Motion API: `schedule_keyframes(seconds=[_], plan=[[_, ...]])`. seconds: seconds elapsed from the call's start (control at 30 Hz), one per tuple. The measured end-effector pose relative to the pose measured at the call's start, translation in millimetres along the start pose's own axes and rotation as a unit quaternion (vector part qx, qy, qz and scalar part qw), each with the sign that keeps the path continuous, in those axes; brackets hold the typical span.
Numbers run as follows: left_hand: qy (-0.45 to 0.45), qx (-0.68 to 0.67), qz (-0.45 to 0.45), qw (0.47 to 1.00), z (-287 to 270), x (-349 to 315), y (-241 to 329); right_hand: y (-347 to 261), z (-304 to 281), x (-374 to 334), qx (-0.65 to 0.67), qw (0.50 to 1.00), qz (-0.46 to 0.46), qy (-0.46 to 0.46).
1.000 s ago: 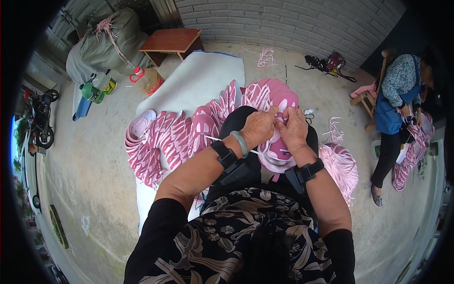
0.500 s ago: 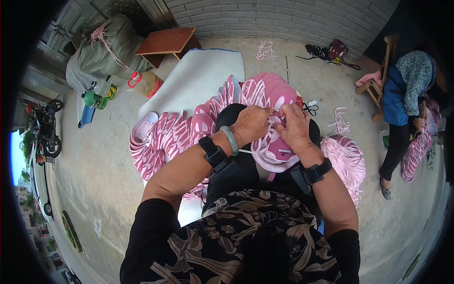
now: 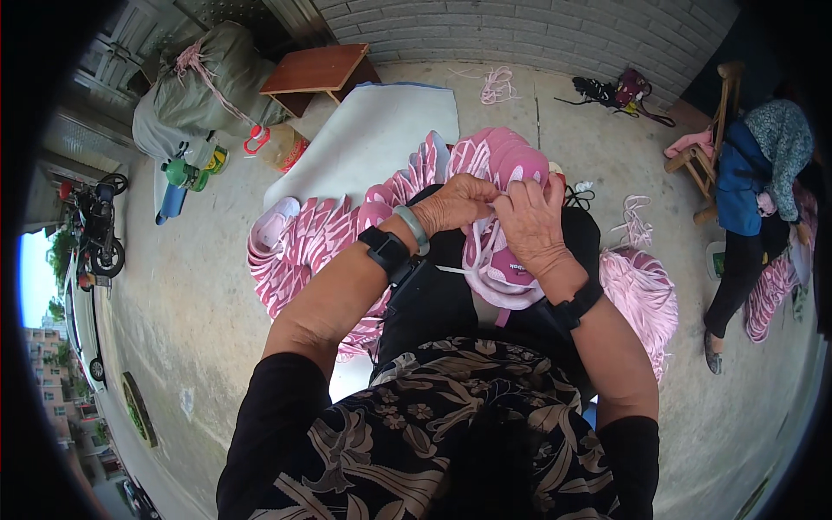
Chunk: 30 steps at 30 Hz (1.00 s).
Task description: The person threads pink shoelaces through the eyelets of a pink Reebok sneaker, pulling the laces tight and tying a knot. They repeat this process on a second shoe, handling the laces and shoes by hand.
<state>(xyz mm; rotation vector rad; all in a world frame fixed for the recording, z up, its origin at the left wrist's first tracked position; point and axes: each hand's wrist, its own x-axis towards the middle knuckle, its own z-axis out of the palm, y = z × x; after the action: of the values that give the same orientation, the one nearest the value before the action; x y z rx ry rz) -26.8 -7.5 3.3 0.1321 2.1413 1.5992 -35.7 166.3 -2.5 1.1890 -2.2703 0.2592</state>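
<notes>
A pink shoe upper with white trim lies across my lap, its heel opening toward me. Over its lacing area my two hands meet. My left hand, with a pale bangle at the wrist, is closed in a pinch on a pale shoelace that loops down along the upper's side. My right hand is closed on the upper, its fingers curled over the eyelet part; the fingertips partly hide the eyelets. A long overlapping row of pink uppers curves from my lap to the left.
A heap of pink laces lies at my right. A white sheet is spread ahead, near a wooden stool, bottles and a large sack. At the far right a person bends beside more uppers.
My left hand has drawn back slightly left, and my right hand has turned further over the upper, fingers now curled near the left fingertips. The view has shifted a little.
</notes>
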Motion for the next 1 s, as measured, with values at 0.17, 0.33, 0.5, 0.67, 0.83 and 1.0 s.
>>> schedule_keyframes(seconds=[0.17,0.33,0.5,0.67,0.83,1.0], plan=[[0.141,0.121,0.133,0.974,15.2,9.9,-28.6,-0.8,6.1,5.8,-0.030,0.997,-0.073,0.004],[0.268,0.334,0.123,0.895,43.8,-9.1,-9.2,-12.3,-49.9,-25.7,0.243,0.966,0.067,0.052],[0.253,0.372,0.104,0.887,50.7,-19.1,-9.0,-2.2,-107.8,-57.1,0.600,0.732,0.296,0.129],[0.260,0.398,0.118,0.872,61.9,-16.4,0.7,-5.1,-107.6,5.3,0.737,0.631,0.207,0.124],[0.261,0.435,0.098,0.856,62.5,-18.3,-11.2,-15.0,-99.5,-73.9,0.658,0.680,0.322,-0.036],[0.286,0.420,0.134,0.851,67.4,-20.2,-14.0,20.4,-111.2,-289.1,0.426,0.721,0.537,-0.106]])
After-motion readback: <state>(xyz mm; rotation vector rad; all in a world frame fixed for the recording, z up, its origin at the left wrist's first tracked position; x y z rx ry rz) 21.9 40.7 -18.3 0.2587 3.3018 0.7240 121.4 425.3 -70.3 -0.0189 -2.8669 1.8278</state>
